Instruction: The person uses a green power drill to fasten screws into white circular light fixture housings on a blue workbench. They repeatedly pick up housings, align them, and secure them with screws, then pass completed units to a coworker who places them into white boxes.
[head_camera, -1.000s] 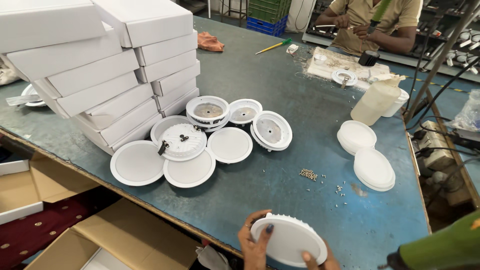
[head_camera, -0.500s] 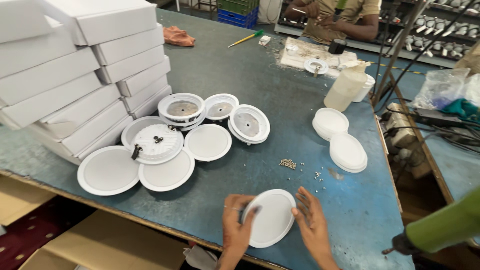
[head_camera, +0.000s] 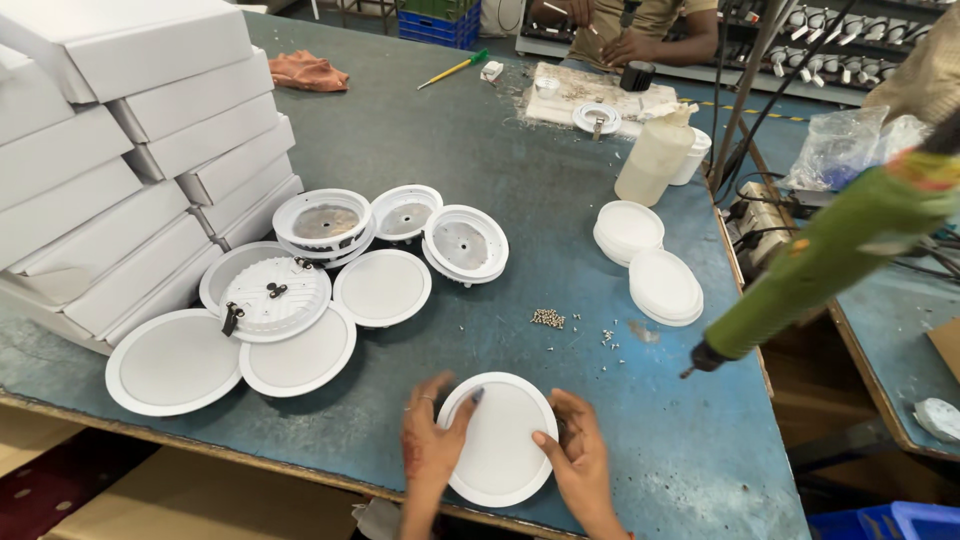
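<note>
Near the front edge of the blue surface (head_camera: 600, 150) lies a white round light panel (head_camera: 500, 438), flat, its smooth face up. Left hand (head_camera: 428, 440) grips its left rim, thumb on top; right hand (head_camera: 575, 450) clasps the right rim likewise. Beyond them, a small heap of screws (head_camera: 547, 318) sits on the bare top. Further left, more white round panels and housings (head_camera: 300, 300) cluster beside stacked white boxes (head_camera: 120, 170). At right, a green power screwdriver (head_camera: 810, 265) hangs tilted over the surface's edge.
</note>
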